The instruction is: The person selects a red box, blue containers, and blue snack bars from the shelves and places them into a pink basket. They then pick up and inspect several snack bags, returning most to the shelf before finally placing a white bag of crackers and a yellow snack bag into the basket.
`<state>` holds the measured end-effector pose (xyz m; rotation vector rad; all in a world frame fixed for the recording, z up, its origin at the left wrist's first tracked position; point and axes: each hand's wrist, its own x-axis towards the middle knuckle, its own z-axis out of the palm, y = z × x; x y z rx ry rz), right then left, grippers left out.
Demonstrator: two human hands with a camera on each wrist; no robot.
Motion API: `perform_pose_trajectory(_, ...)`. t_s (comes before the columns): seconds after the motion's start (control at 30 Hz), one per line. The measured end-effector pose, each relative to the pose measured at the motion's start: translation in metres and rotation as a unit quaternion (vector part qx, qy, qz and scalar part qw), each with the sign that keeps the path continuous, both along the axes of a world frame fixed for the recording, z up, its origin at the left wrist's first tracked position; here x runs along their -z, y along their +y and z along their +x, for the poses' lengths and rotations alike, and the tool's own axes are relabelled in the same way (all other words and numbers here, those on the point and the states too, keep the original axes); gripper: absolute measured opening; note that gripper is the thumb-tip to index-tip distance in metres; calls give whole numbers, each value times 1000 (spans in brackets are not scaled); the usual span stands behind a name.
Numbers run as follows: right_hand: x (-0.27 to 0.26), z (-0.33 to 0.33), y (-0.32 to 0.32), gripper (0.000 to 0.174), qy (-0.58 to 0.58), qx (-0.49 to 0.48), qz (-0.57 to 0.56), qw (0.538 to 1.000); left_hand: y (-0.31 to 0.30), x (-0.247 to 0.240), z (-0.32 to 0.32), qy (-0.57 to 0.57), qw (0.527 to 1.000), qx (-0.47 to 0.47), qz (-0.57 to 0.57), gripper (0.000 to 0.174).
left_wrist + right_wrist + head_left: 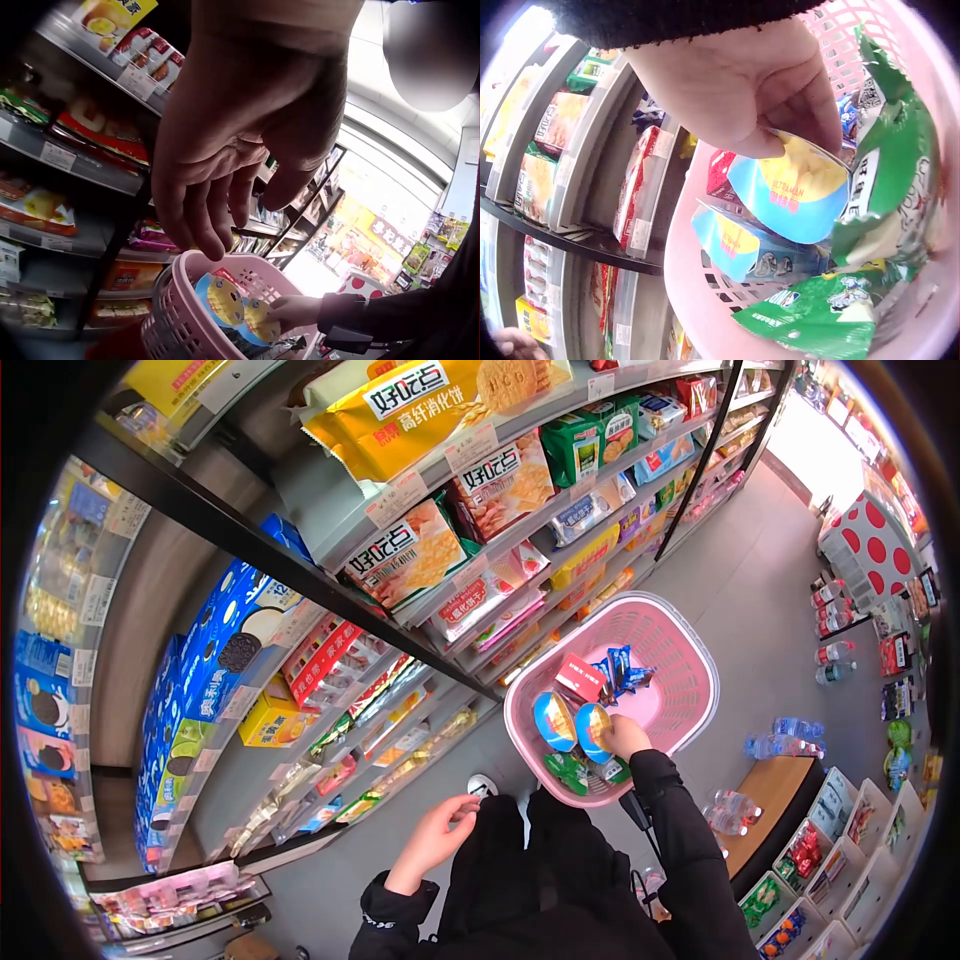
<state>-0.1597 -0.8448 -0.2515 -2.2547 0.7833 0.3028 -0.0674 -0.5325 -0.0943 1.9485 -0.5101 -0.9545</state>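
Observation:
The right hand [626,738] reaches into a pink basket [690,622] and pinches the top edge of a blue-and-yellow package [592,732]. In the right wrist view, the thumb and fingers of that hand [742,97] hold the package [791,187] above a second similar one [731,244]. Green packets [896,172] lie beside them, and a red box [580,678] and small blue packets [628,672] are farther inside. To the basket's left, the left hand [436,842] hangs in the air with loosely curled fingers and holds nothing; it looms large in the left wrist view [240,142].
Shelves of packaged biscuits [505,485] run along the left, close to the basket. Grey floor [735,595] lies beyond it. At right are a wooden-topped stand [775,810], bottles [730,812] and bins of small snacks [805,855]. A dotted box [868,545] stands farther back.

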Motion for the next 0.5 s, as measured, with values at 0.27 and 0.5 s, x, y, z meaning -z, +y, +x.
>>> perform_pose_trajectory(0.27,3,58,-6,62,-129,-2,-180,975,-4,7,2,10,1000,-1,9,27)
perform_pose_trajectory(0.5,3,93,0,49,7,-15,-182,983,7,-3,4,20,999,-26,-2,28)
